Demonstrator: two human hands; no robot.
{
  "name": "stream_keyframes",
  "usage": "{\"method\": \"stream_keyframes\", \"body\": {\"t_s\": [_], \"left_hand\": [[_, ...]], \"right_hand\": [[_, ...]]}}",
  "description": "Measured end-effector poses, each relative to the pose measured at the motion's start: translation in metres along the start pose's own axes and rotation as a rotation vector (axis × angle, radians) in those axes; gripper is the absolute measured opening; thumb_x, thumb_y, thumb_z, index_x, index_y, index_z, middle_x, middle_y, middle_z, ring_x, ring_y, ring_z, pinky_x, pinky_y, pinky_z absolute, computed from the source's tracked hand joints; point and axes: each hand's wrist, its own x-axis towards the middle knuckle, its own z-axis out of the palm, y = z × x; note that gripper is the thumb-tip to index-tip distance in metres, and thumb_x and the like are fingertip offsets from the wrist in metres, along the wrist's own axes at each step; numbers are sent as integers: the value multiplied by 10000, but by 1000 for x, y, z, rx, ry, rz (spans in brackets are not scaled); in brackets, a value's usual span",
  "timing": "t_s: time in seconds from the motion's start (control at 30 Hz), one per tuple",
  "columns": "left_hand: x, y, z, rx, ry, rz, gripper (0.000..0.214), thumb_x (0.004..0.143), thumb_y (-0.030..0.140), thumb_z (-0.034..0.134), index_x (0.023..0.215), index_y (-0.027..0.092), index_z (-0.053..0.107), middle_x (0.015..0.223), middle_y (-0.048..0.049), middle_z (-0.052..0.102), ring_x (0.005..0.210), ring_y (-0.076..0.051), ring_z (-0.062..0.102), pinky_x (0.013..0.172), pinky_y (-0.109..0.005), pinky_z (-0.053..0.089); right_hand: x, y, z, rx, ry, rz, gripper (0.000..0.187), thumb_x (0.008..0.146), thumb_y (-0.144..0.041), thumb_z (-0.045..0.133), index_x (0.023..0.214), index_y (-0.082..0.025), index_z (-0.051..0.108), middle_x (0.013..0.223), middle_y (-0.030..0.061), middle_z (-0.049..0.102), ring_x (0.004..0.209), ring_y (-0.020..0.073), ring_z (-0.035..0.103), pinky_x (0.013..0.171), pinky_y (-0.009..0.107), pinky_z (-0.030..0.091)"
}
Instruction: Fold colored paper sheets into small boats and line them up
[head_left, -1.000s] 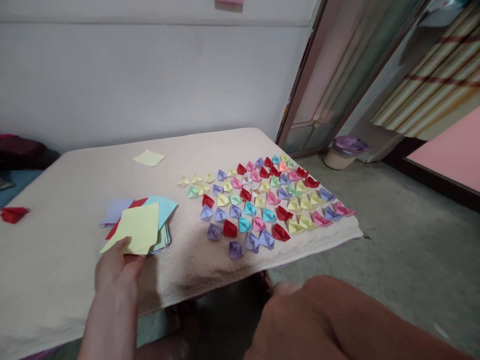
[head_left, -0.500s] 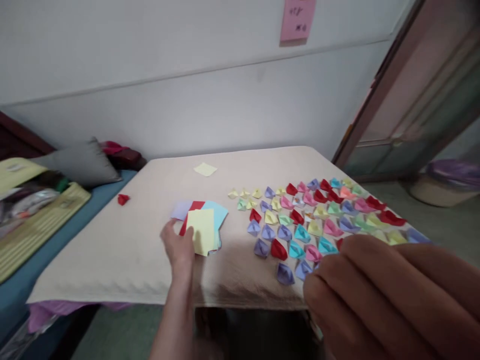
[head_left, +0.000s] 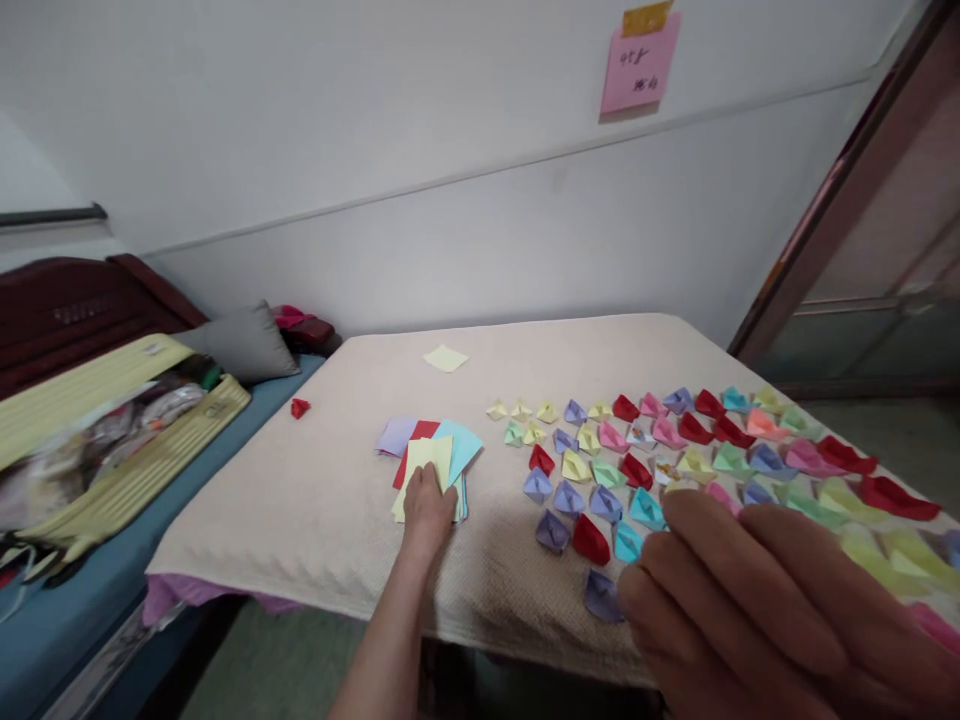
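My left hand [head_left: 427, 502] lies on the pile of coloured paper, its fingers closed against a pale yellow sheet [head_left: 429, 452] and its thumb at the right side. Under and around that sheet, red paper [head_left: 405, 468], light blue paper [head_left: 461, 447] and lilac paper [head_left: 395, 437] fan out. Close to the camera, my right hand [head_left: 757, 600] is closed with its fingers curled. What it holds, if anything, is hidden. Behind it, rows of small folded paper boats, such as a red one [head_left: 591, 540] and a purple one [head_left: 602, 596], cover the table's right side.
A lone red folded paper [head_left: 300, 408] lies at the left of the cloth-covered table [head_left: 315, 500]. One pale yellow sheet [head_left: 445, 358] rests near the back. On the left are a grey pillow [head_left: 251, 342] and an open yellow bag [head_left: 217, 400]. A pink note [head_left: 639, 65] hangs on the wall.
The view has swung left, so things sit further right. My left hand has moved from the pile's left edge onto its top, and yellow sheets now spread leftward. My right hand stays closed.
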Motion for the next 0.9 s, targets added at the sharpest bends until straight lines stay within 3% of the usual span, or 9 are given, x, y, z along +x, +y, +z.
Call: {"method": "stream_keyframes", "body": {"t_s": [0.1,0.23,0.37,0.47,0.53,0.63,0.7,0.8,0.9], "left_hand": [[4,-6,-8,-68,-32,-13,460,709,271,608,1133,117,521,1188,-164,567,1112,-260,506,926,-336,352],[5,-12,-16,-185,-39,-41,474,657,245,649,1108,132,557,1174,-139,599,1046,-240,550,858,-305,389],[5,-15,-27,-315,6,-65,115,694,220,570,760,156,637,755,-54,667,778,-204,593,693,-276,410],[3,-11,-44,-439,77,-87,202,739,251,502,581,159,589,551,-28,582,673,-202,574,610,-274,401],[-3,-5,-58,-559,106,-84,226,768,290,481,677,142,626,582,-31,605,656,-198,586,586,-272,414],[-22,9,-77,-772,89,-45,345,828,364,433,994,133,629,767,-53,685,673,-184,630,594,-275,461],[-36,19,-87,-1113,-14,-31,374,808,364,513,1070,114,608,902,-100,701,748,-195,659,637,-283,491],[-51,29,-94,-1582,-181,-76,354,736,281,649,1041,100,629,977,-139,702,844,-224,672,729,-309,516],[-55,32,-93,-1718,-263,-85,349,727,256,672,1034,92,644,1003,-153,700,913,-247,664,799,-341,514]], "right_hand": [[7,-3,2,155,-18,48,157,711,-191,648,608,-205,531,603,-49,479,397,32,291,439,254,317],[11,-1,-6,194,-45,110,110,703,-157,620,613,-189,564,628,-27,468,451,47,325,474,247,290],[10,12,-25,105,-5,151,65,673,-152,619,617,-174,597,633,-18,486,474,60,384,476,234,262],[15,29,-42,-5,69,201,43,639,-139,623,609,-167,609,626,-17,503,473,68,399,465,228,256],[23,45,-54,-136,131,230,49,620,-116,631,626,-164,623,644,-14,540,480,67,413,469,220,276],[43,72,-67,-410,235,250,55,664,-171,678,716,-174,662,705,7,608,634,120,535,562,222,368],[55,90,-71,-552,269,260,143,700,-252,691,829,-191,678,853,32,658,802,163,583,665,242,407],[67,111,-68,-596,197,291,264,738,-347,677,958,-201,670,944,55,674,917,200,587,771,289,426],[72,120,-59,-505,96,266,266,767,-377,647,951,-187,670,890,57,682,823,188,602,770,309,441]]}}
